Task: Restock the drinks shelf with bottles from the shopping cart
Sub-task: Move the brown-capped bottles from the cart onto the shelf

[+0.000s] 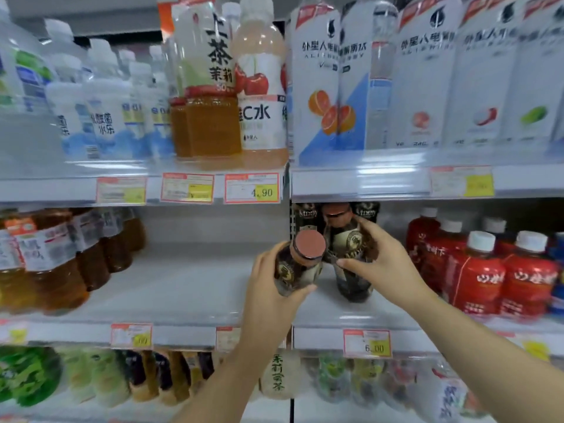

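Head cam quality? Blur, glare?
Head view: centre fairly sharp, 4.90 price tag legible; front dark bottle in left hand, rear dark bottle in right hand mildly soft; water bottles and red bottles at the edges smeared; faint glare on shelf rail.

The front dark bottle (297, 270) looks like glossy plastic under a shiny printed sleeve, and its brownish cap (308, 244) is smooth and matt. The rear dark bottle (351, 245) has the same sheen. The shelf (189, 282) is smooth, white and faintly reflective. It is edged by a glossy clear plastic strip (183, 334) holding paper price tags (367, 343). The red bottles (500, 279) wear glossy plastic film.
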{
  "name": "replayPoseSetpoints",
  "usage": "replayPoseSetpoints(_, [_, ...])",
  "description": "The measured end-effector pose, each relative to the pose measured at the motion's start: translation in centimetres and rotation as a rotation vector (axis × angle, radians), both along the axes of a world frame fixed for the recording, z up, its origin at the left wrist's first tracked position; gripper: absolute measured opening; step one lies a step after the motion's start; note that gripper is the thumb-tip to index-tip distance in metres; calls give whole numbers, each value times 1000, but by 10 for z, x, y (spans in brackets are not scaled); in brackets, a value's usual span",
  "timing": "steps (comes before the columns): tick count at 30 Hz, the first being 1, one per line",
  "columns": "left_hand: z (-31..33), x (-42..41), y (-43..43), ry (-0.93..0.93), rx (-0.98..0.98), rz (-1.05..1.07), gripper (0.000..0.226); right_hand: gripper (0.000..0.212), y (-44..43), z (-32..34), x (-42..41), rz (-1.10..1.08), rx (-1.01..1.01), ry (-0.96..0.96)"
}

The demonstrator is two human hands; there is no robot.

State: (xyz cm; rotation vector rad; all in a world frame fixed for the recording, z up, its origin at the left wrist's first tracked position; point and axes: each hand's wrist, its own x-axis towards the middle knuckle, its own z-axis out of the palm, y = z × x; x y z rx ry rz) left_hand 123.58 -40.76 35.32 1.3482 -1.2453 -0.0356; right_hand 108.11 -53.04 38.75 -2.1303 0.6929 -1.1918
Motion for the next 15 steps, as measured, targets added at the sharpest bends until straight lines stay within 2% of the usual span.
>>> replayPoseSetpoints(3, [3, 4, -6, 50, 13, -31, 67, 79, -23, 2, 6, -11, 115, -29])
replayPoseSetpoints(7, [9, 6, -14, 45, 44, -85, 67, 62, -43, 4, 8, -43, 180, -59])
replayPoseSetpoints(9, [12, 7, -19, 26, 63, -105, 68, 64, -52, 0, 8, -64, 221, -66])
replayPoseSetpoints(12, [14, 8, -28, 14, 80, -111, 70, 75, -53, -11, 15, -128, 158, 35])
replayPoseSetpoints(15, [14, 9, -36, 17, 96, -110, 70, 71, -53, -21, 20, -232, 80, 40])
